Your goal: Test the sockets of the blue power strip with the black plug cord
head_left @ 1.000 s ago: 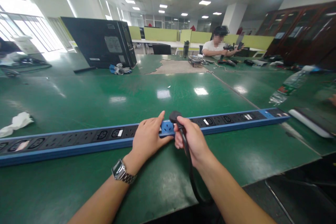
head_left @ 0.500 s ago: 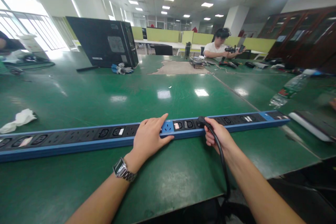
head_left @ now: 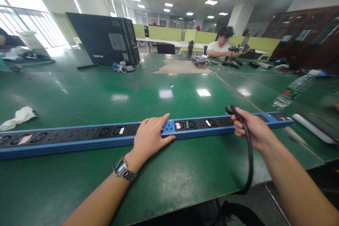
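Note:
A long blue power strip (head_left: 87, 145) with black sockets lies across the green table (head_left: 169, 180). My left hand (head_left: 150, 135) grips its middle, thumb along the near side and fingers over the top, just left of a blue socket section. In my right hand (head_left: 249, 125) is a black plug (head_left: 231, 108), held between thumb and fingers above the right part of the strip. The plug is out of the sockets. Its thick black cable (head_left: 249, 159) hangs down past the table's near edge.
A black computer case (head_left: 106, 42) stands at the back left, gloves (head_left: 123, 67) beside it. Crumpled tissue (head_left: 19, 118) lies left. On the right are a water bottle (head_left: 295, 90) and a dark flat object (head_left: 317, 127). A person (head_left: 221, 47) sits across the table.
My right hand has lifted the plug off the strip and moved right with it, uncovering a socket with a white label. My left hand has stayed on the strip.

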`<state>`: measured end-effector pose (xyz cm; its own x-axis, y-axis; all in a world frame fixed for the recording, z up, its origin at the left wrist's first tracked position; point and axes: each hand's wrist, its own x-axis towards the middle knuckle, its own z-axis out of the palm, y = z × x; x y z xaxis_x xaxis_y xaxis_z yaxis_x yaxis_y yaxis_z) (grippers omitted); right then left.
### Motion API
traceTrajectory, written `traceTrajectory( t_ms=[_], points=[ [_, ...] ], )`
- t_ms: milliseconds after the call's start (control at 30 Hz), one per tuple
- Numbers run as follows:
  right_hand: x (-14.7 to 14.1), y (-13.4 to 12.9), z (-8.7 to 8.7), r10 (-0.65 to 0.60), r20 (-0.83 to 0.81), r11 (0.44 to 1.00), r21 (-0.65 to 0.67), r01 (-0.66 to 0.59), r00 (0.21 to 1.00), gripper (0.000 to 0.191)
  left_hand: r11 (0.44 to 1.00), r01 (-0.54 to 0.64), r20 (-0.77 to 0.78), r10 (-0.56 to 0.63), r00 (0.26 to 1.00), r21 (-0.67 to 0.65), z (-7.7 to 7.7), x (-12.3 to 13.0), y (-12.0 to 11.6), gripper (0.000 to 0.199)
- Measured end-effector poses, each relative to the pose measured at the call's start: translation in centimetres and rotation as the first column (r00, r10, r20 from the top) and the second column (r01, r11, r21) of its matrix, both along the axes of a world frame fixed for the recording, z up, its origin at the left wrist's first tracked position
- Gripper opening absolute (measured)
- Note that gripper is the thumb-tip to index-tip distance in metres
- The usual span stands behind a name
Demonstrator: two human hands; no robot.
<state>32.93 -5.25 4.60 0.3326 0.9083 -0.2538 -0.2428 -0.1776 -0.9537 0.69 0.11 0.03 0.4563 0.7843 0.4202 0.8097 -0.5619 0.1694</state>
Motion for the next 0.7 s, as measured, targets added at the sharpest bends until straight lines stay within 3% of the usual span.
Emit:
traceTrajectory(
  t_ms=[133,233,533,700],
  points=[
    [6.5,-0.3,-0.9,-0.071,0.128,0.974,-0.207,0.096,0.989,0.029,1.000,0.004,-0.009,-0.004,1.000,-0.003,0.0,0.0,0.1,0.073],
    [8.7,-0.4,-1.7,-0.073,0.161,0.956,-0.270,0.115,0.984,0.030,1.000,0.011,0.001,-0.011,1.000,-0.003,0.0,0.0,0.1,0.072],
    [7.8,0.2,-2.4,0.054,0.132,0.957,-0.289,-0.014,0.990,0.032,1.000,0.013,0.006,-0.013,1.000,-0.001,-0.1,0.0,0.0,0.071],
    [8.4,-0.4,-2.3,-0.008,0.186,0.963,-0.263,0.057,0.983,0.033,1.000,0.011,0.001,-0.011,1.000,0.000,-0.1,-0.1,0.1,0.072]
  ],
)
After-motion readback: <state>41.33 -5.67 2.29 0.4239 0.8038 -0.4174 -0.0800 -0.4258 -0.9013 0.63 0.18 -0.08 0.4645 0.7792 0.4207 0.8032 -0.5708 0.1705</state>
